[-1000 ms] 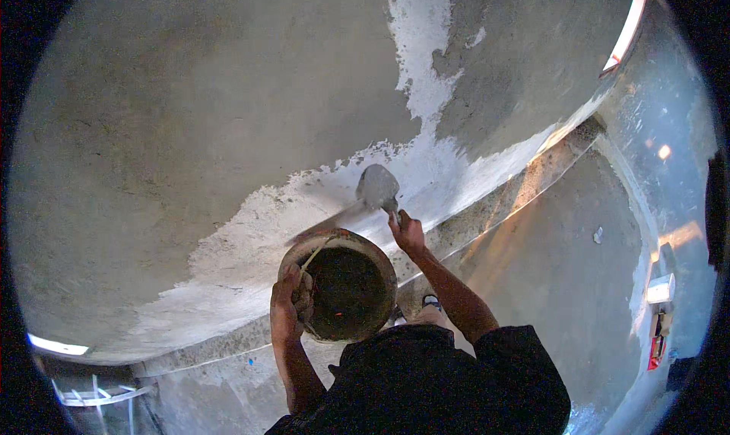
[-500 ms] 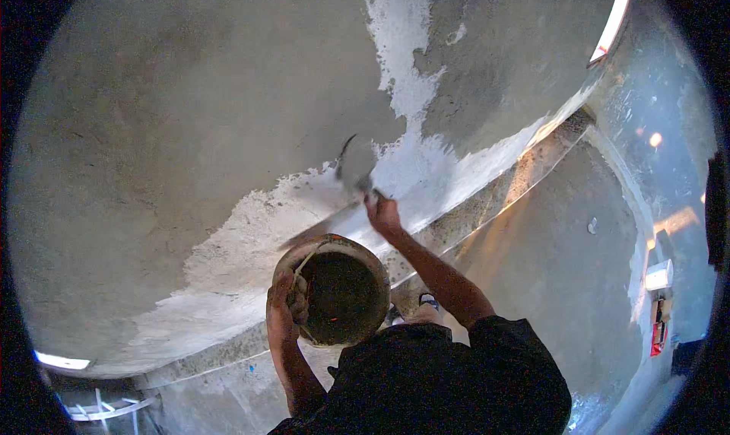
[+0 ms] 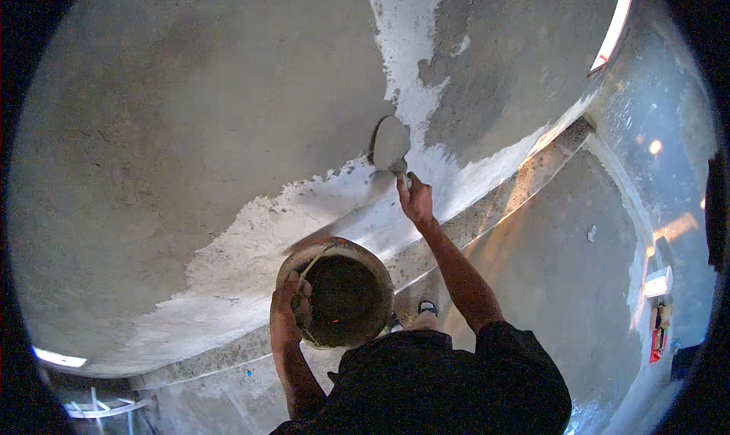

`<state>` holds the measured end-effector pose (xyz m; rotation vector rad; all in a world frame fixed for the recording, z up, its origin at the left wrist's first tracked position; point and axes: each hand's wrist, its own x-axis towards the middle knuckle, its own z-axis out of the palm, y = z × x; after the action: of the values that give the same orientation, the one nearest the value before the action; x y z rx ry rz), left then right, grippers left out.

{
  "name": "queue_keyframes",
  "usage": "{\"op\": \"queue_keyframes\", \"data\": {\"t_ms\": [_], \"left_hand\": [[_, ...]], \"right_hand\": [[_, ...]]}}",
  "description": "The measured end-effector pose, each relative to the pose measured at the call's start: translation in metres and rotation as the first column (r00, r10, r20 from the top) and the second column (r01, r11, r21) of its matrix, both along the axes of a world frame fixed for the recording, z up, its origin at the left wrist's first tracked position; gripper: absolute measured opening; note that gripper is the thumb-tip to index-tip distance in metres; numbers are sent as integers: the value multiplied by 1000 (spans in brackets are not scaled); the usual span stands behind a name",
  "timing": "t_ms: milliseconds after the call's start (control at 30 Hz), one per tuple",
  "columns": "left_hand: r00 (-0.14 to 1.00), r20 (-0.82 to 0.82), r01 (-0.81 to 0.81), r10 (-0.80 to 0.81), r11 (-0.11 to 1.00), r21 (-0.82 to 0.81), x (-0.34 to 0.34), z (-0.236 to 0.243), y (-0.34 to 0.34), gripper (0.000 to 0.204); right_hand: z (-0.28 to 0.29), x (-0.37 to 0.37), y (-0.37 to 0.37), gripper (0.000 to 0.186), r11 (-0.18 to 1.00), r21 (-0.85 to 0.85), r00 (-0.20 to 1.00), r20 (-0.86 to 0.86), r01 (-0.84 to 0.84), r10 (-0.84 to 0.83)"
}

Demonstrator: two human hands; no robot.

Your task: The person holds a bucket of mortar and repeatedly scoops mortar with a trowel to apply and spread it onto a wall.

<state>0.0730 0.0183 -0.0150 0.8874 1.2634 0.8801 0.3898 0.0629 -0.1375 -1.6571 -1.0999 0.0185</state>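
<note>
My right hand point(image 3: 417, 201) grips the handle of a trowel point(image 3: 393, 140) with a rounded, grey-smeared blade. The blade lies against or very close to the wall, where wet-looking grey plaster point(image 3: 228, 131) borders a pale uncovered strip point(image 3: 407, 24). Close to my body, my left hand point(image 3: 291, 302) is closed over the left side of a round bucket point(image 3: 372, 261), at its rim and thin handle. Dark material sits inside the bucket; its amount is hard to make out in the shadow.
Below the pale band runs a speckled ledge point(image 3: 487, 211) along the wall's foot. Past it lies a grey floor point(image 3: 563, 245), with my sandalled foot point(image 3: 427, 308) on it. At far right are a white box point(image 3: 658, 281) and a red item point(image 3: 658, 345).
The trowel has moved up and to the right along the wall with my right hand, its arm reaching farther. My left hand and the bucket have shifted only slightly.
</note>
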Motion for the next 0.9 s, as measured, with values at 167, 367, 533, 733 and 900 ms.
{"op": "queue_keyframes", "data": {"t_ms": [167,367,533,733,900], "left_hand": [[995,-30,90,-93,994,-67,-5,8,0,31],[994,22,106,-106,994,9,1,3,4,28],[993,-44,109,-109,994,-15,0,6,4,29],[995,-30,98,-100,994,-42,3,8,2,31],[977,-188,142,-101,966,216,4,9,-9,28]], "right_hand": [[-90,10,-8,32,996,-28,989,126,81,-76],[-111,16,-58,37,969,-190,986,-23,159,-166],[-29,21,-14,36,985,97,985,75,145,-153],[-40,22,5,32,989,-82,993,-7,120,-121],[-103,17,-54,31,963,-238,990,102,123,-102]]}}
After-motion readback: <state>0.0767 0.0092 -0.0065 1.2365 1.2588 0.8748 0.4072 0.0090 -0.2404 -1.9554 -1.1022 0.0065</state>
